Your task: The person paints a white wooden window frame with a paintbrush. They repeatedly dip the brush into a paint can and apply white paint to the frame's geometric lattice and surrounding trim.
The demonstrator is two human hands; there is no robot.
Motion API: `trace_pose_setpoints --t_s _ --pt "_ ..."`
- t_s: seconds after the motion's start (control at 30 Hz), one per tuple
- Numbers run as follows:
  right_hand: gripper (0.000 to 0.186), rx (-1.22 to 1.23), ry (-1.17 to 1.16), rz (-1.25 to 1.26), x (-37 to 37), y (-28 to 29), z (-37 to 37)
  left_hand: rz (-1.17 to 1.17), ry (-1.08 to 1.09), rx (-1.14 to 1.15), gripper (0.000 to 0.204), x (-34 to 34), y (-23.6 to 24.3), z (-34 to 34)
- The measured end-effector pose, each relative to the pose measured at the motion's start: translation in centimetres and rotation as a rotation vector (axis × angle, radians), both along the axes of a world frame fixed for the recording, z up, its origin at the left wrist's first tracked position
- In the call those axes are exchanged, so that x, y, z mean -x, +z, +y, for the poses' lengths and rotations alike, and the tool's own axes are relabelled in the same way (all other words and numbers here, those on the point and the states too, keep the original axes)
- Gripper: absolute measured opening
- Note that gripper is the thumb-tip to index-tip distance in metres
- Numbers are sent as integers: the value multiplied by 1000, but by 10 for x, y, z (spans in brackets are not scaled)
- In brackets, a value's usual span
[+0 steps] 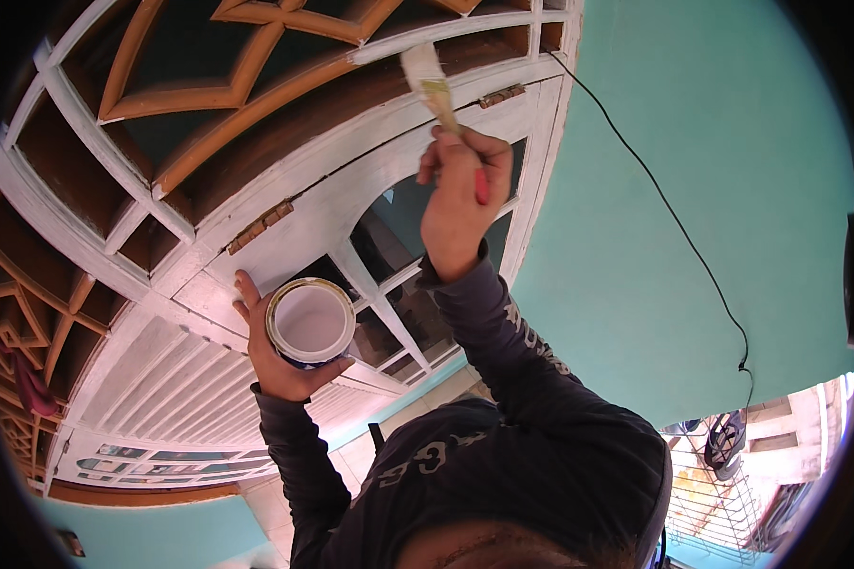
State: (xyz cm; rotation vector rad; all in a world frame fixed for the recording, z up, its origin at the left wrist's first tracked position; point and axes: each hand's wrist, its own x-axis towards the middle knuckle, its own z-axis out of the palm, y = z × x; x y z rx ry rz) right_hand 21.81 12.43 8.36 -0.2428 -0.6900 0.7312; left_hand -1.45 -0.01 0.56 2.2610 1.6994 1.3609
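Note:
My right hand (pixel 461 204) is closed around the handle of a flat paintbrush (pixel 431 83), whose bristles are coated white. The bristle end is at a curved wooden strip (pixel 465 36) of the lattice, white there and orange-brown farther left. A bit of red shows beside my right palm. Lower and to the left, my left hand (pixel 277 372) grips a round paint can (pixel 311 322) from the side and below, fingers spread around it. White paint coats the can's inside, and its rim is yellowish. The can is close to a white window frame; contact cannot be made out.
Orange-brown diamond lattice (pixel 123 85) fills the upper left. White louvred panels (pixel 190 379) stand below it, and rusty hinges (pixel 261 226) mark the frame. A dark cable (pixel 669 213) hangs along the turquoise wall (pixel 731 123). A wire rack (pixel 716 503) stands at the lower right.

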Motion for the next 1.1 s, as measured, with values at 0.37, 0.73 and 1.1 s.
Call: trace_pose_setpoints --t_s 0.37,0.73,1.1 --pt "18 -17 27 16 -3 3 -1 10 -6 -2 104 0 -1 2" --pt "16 4 19 3 3 0 -3 1 -14 -24 103 2 -2 1" --pt "15 46 4 -49 21 -1 -16 -46 -11 -2 100 -4 2 -1"
